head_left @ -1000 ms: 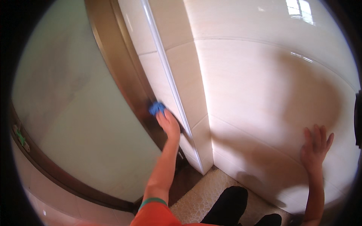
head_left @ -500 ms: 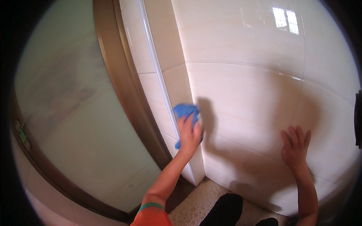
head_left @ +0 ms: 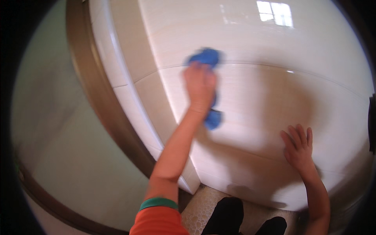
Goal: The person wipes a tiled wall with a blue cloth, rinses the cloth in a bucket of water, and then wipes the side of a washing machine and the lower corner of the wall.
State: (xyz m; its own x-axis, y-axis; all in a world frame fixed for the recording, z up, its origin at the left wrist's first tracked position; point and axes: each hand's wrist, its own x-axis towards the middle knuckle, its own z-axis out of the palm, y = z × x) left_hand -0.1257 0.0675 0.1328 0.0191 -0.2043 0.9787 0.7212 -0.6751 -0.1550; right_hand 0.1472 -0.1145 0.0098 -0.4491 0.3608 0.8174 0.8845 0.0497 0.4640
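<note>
My left hand (head_left: pixel 200 84) is closed round a blue cloth (head_left: pixel 205 57), holding it against the glossy cream tiled wall (head_left: pixel 243 102) near the inside corner. Motion blurs the hand and the cloth a little. One end of the cloth bunches above the knuckles, and another part hangs below beside the wrist. Lower and to the right, my right hand (head_left: pixel 298 149) has its fingers spread, its palm toward the same wall; whether it presses on the tile is hard to tell. Nothing shows in that hand.
On the left stands a frosted glass door (head_left: pixel 43 117) in a brown frame (head_left: pixel 98 94). A white trim strip (head_left: pixel 131 84) edges the narrow wall return. Below, the pebble-patterned floor (head_left: pixel 203 205) meets the wall by my dark-clad knees (head_left: pixel 225 213).
My left hand has moved the cloth up from the corner by the trim onto the wide tiled wall. The view has shifted slightly right. My right hand stays spread at the wall.
</note>
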